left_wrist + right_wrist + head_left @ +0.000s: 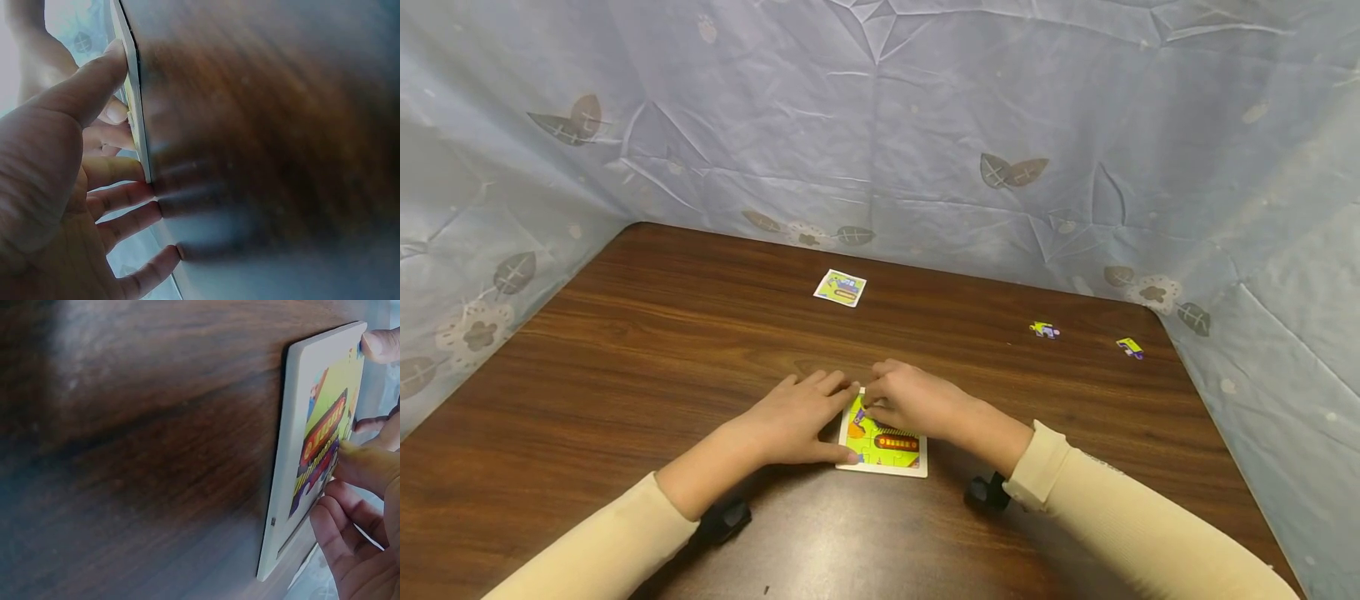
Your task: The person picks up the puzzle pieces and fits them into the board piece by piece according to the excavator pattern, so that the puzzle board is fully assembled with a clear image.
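Note:
A square jigsaw puzzle (883, 468) in a white tray lies on the table, with a yellow-green picture and an orange-and-red track. My left hand (797, 418) rests at its left side, fingers spread, the thumb on the near left corner. In the left wrist view the left fingertips (169, 251) touch the tabletop. My right hand (917, 402) reaches over the puzzle's far part with bent fingers. It seems to pinch a small puzzle piece, mostly hidden; a bit of yellow shows by the right thumb (369, 465). Bare white tray shows beside the fitted pieces in the right wrist view.
Two loose puzzle pieces lie at the right, one yellow and purple (1043, 330), another near the right edge (1130, 347). A small picture card (841, 287) lies farther back. A patterned curtain (880, 150) hangs behind the brown wooden table (625, 358).

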`<state>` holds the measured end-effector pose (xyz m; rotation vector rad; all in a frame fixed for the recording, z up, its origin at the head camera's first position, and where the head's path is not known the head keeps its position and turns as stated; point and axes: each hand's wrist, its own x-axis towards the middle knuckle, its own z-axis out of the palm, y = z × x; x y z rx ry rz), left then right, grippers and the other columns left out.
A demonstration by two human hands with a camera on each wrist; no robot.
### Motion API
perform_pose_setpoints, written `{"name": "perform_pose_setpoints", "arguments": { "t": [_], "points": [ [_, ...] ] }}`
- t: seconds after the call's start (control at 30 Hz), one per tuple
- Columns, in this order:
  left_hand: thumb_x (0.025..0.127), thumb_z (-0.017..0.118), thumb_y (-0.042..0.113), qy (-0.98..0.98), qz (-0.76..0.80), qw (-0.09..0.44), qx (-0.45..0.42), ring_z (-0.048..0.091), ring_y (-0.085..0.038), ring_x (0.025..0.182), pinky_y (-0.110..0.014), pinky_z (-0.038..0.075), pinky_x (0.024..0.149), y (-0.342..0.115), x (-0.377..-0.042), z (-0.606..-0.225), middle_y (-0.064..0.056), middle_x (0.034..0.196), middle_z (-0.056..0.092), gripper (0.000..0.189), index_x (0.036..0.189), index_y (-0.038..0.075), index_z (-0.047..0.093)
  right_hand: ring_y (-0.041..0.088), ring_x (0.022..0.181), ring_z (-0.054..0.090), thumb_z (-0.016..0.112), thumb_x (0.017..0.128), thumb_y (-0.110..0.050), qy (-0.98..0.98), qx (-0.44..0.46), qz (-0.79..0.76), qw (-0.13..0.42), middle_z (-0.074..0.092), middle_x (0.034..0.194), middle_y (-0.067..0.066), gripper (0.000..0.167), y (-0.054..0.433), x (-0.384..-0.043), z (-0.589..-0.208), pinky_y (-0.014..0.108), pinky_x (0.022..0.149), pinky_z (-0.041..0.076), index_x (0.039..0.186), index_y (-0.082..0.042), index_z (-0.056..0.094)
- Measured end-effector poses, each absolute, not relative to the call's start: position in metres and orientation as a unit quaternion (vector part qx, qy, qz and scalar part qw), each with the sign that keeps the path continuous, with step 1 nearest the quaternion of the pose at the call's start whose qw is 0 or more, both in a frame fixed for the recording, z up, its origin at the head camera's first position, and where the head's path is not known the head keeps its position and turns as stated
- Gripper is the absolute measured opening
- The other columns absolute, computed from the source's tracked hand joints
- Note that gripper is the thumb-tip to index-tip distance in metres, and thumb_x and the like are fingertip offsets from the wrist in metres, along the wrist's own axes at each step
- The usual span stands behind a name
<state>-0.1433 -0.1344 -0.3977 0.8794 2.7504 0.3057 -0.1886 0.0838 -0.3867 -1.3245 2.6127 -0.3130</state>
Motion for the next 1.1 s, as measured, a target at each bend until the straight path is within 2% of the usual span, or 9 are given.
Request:
{"name": "perform_pose_setpoints", "arguments": {
  "t": [0.23,0.7,0.83,1.0,1.1],
  "points": [
    [0.09,0.071,0.067,0.941,0.104,0.116,0.301,0.046,-0.036,0.148,-0.07,0.039,0.116,-0.1347,-0.1436,-0.3989,-0.012,0.157,0.049,0.093,0.159,0.009,0.046,0.012,0.091,0.059,0.073,0.1,-0.02,0.88,-0.455,-0.101,0.096,0.071,0.106,0.003,0.019,0.0839,-0.1891,-0.3859,0.022,0.078,0.054,0.113,-0.01,0.082],
    [0.09,0.072,0.066,0.939,0.105,0.108,0.308,0.049,-0.035,0.144,-0.068,0.042,0.114,-0.135,-0.1431,-0.4,-0.011,0.152,0.051,0.093,0.158,0.008,0.046,0.013,0.089,0.055,0.068,0.102,-0.015,0.883,-0.461,-0.051,0.071,0.064,0.098,0.001,0.015,0.0813,-0.1813,-0.384,0.021,0.075,0.053,0.105,-0.014,0.083],
    [0.09,0.071,0.067,0.94,0.103,0.111,0.307,0.047,-0.036,0.147,-0.069,0.04,0.114,-0.1349,-0.1431,-0.4002,-0.012,0.154,0.051,0.094,0.159,0.008,0.045,0.015,0.092,0.056,0.068,0.103,-0.021,0.885,-0.457,-0.036,0.083,0.065,0.101,0.002,0.017,0.0792,-0.1793,-0.382,0.024,0.078,0.056,0.107,-0.013,0.083],
    [0.09,0.07,0.067,0.94,0.1,0.116,0.305,0.046,-0.038,0.149,-0.07,0.039,0.115,-0.1346,-0.1434,-0.3996,-0.013,0.158,0.049,0.095,0.159,0.008,0.044,0.024,0.117,0.066,0.07,0.102,-0.029,0.896,-0.426,-0.075,0.103,0.072,0.124,0.009,0.027,0.0777,-0.181,-0.3833,0.034,0.096,0.061,0.117,-0.009,0.081],
    [0.09,0.07,0.067,0.94,0.098,0.116,0.305,0.045,-0.038,0.149,-0.07,0.039,0.115,-0.1342,-0.1438,-0.399,-0.013,0.158,0.049,0.094,0.159,0.008,0.044,0.023,0.114,0.066,0.07,0.102,-0.028,0.901,-0.415,-0.083,0.1,0.071,0.124,0.009,0.027,0.0762,-0.1818,-0.3838,0.034,0.094,0.061,0.117,-0.008,0.08]
  ]
}}
